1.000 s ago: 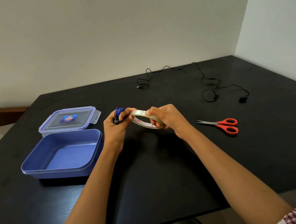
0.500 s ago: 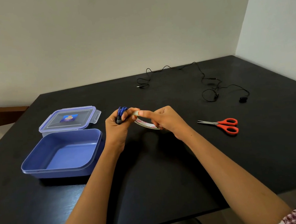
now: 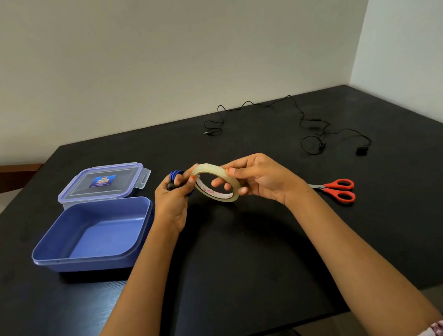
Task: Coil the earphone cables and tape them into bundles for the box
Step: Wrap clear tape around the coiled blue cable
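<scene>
My left hand (image 3: 173,199) grips a coiled blue earphone cable (image 3: 175,176), whose loops stick out above my fist. My right hand (image 3: 260,179) holds a roll of clear tape (image 3: 216,186) by its rim, tilted, with fingers through the ring; the roll's left edge touches my left thumb. An open blue box (image 3: 91,234) sits empty on the table to the left. A black earphone cable (image 3: 311,129) lies uncoiled at the back of the table.
The box's clear lid (image 3: 102,182) lies just behind the box. Red-handled scissors (image 3: 337,190) lie right of my right hand. The black table (image 3: 251,259) ends at its front edge below my forearms; walls stand behind and to the right.
My right hand has turned the tape roll up and rightward, so its ring now faces me more openly. The left hand has kept its grip on the blue coil.
</scene>
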